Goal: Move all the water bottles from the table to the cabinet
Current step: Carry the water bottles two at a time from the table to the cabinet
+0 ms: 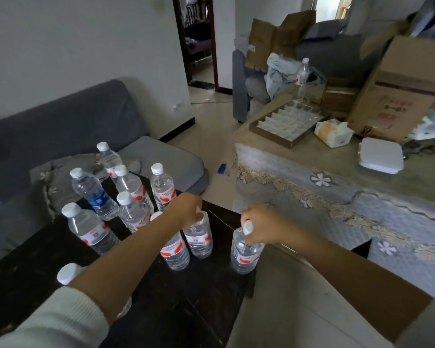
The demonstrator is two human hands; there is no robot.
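Note:
Several clear water bottles with white caps stand on a dark table (191, 305). My left hand (186, 207) grips the top of one red-labelled bottle (199, 242) near the table's right side. My right hand (259, 227) holds the neck of another bottle (244, 257) at the table's right edge; its white cap shows between my fingers. A blue-labelled bottle (96, 194) and other red-labelled bottles (161, 187) stand further back. One more bottle (302, 79) stands on the cloth-covered surface (312, 156) at the right.
A grey sofa (60, 126) runs behind the dark table. The cloth-covered surface carries a compartment tray (286, 121), a tissue box (333, 131), a white lidded box (381, 155) and a large cardboard box (399, 89). Tiled floor lies between, with a doorway (199, 41) beyond.

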